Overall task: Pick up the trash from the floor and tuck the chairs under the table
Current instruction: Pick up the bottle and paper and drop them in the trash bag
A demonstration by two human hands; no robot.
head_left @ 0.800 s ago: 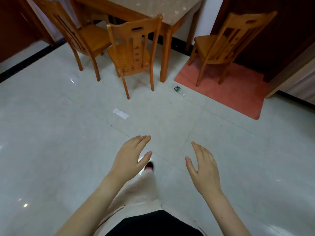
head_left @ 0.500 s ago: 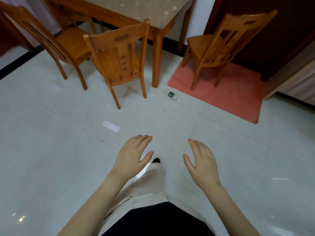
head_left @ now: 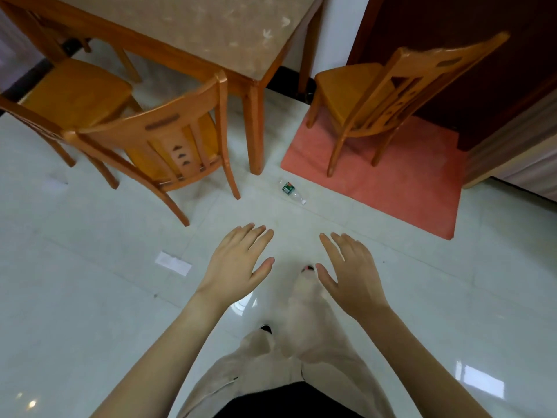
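Note:
A small clear plastic bottle (head_left: 291,192) with a green label lies on the pale tile floor just past my hands, near the table leg. A white paper scrap (head_left: 173,263) lies on the floor to the left. Three wooden chairs stand pulled out from the wooden table (head_left: 193,60): the nearest chair (head_left: 168,143) at its corner, one further left (head_left: 72,92), one on the right (head_left: 382,95) on the red mat. My left hand (head_left: 238,263) and my right hand (head_left: 349,270) hover open over the floor, holding nothing.
A red mat (head_left: 401,188) covers the floor at the right, in front of a dark wooden door (head_left: 452,31). A light wooden panel (head_left: 518,140) stands at the far right. My legs in beige trousers stand below my hands.
The view has moved closer to the table, so the chairs, bottle and paper scrap now appear larger and nearer. Both hands stay open and empty.

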